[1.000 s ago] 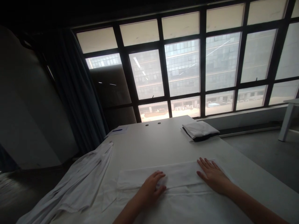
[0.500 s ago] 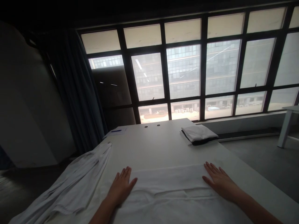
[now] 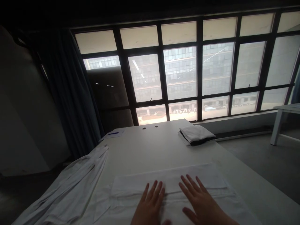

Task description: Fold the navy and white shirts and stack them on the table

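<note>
A white garment point(image 3: 168, 184) lies spread flat on the near part of the white table point(image 3: 152, 147), with a folded band across its far edge. My left hand point(image 3: 151, 206) rests flat on its middle, fingers stretched out and slightly apart. Right beside it, my right hand point(image 3: 199, 201) also lies flat on the cloth with its fingers spread. Neither hand holds anything.
A loose white shirt point(image 3: 70, 187) hangs over the table's left edge. A folded stack of white and dark cloth point(image 3: 195, 135) sits far right. Paper with a blue pen point(image 3: 112, 133) lies far left. Large windows stand behind, and another table point(image 3: 284, 120) at the right.
Both hands have slid inward from the outer ends of the garment to its middle and now lie side by side. The view shifted slightly.
</note>
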